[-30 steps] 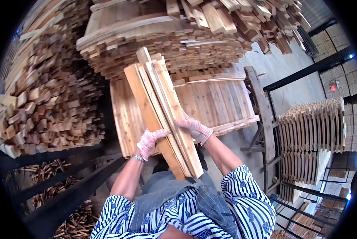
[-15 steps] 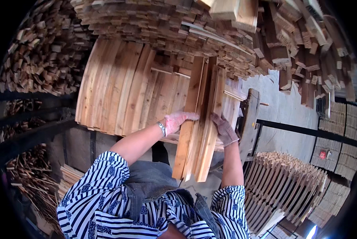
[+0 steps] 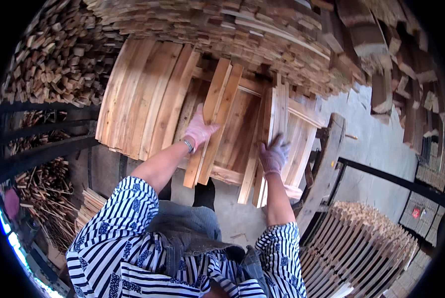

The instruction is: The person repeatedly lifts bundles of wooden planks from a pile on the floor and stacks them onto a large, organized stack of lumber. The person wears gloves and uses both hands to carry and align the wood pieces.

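Observation:
My left hand [image 3: 201, 130], in a pinkish work glove, lies with fingers stretched along the left side of two narrow wooden planks [image 3: 224, 97], its thumb across their top. To the right, my gloved right hand [image 3: 274, 155] rests with spread fingers on another group of upright-set planks [image 3: 280, 107]. A gap between the two groups shows flat brown boards [image 3: 239, 129] underneath. Left of my left hand, a row of light planks [image 3: 145, 94] lies side by side. The undersides of both hands are hidden.
Large stacks of cut wood [image 3: 207, 25] rise beyond the planks, with thick beam ends [image 3: 366, 39] at upper right. A wooden post [image 3: 329, 164] and black rail [image 3: 396, 181] stand right. Bundled slats [image 3: 356, 238] sit below them. Dark bars [image 3: 43, 149] cross the left side.
The planks that were pressed together between my hands are now parted into two groups. My left hand has moved left and away from me; my right hand stays at the right group, its fingers spread.

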`<action>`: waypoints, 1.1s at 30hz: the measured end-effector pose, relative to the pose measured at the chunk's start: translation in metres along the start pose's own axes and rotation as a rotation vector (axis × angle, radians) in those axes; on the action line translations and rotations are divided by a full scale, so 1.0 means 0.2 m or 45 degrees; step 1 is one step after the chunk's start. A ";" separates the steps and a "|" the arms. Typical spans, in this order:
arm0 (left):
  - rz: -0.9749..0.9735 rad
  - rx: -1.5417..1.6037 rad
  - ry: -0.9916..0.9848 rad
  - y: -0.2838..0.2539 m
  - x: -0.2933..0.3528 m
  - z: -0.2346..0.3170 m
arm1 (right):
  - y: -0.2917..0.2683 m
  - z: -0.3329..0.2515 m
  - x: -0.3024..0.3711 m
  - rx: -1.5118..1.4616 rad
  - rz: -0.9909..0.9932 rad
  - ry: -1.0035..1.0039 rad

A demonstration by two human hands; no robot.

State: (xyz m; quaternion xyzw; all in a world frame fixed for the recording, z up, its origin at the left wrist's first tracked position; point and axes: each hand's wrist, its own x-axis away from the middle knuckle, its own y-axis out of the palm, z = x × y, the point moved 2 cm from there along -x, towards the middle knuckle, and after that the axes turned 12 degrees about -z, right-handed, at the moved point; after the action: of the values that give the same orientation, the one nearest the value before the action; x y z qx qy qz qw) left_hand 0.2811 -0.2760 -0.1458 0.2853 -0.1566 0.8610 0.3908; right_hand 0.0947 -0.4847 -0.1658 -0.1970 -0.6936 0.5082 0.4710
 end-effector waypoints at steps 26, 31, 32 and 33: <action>0.151 -1.592 0.134 -0.72 0.05 -0.11 | 0.08 -0.76 0.32 -0.667 -0.474 -0.176; 0.087 -1.692 0.240 -0.91 0.13 -0.21 | 0.27 -0.89 0.31 -0.768 -0.419 -0.141; 0.052 -1.703 0.208 -0.89 0.15 -0.24 | 0.31 -0.87 0.35 -0.890 -0.530 -0.065; 0.021 -1.708 0.271 -0.92 0.10 -0.27 | 0.40 -0.82 0.27 -0.993 -0.448 -0.245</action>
State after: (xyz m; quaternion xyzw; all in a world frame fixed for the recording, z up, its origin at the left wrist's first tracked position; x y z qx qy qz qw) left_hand 0.3912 -0.1193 -0.1667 -0.1064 -0.6195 0.6039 0.4900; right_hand 0.1924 -0.3259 -0.2068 -0.1906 -0.8973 0.1365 0.3740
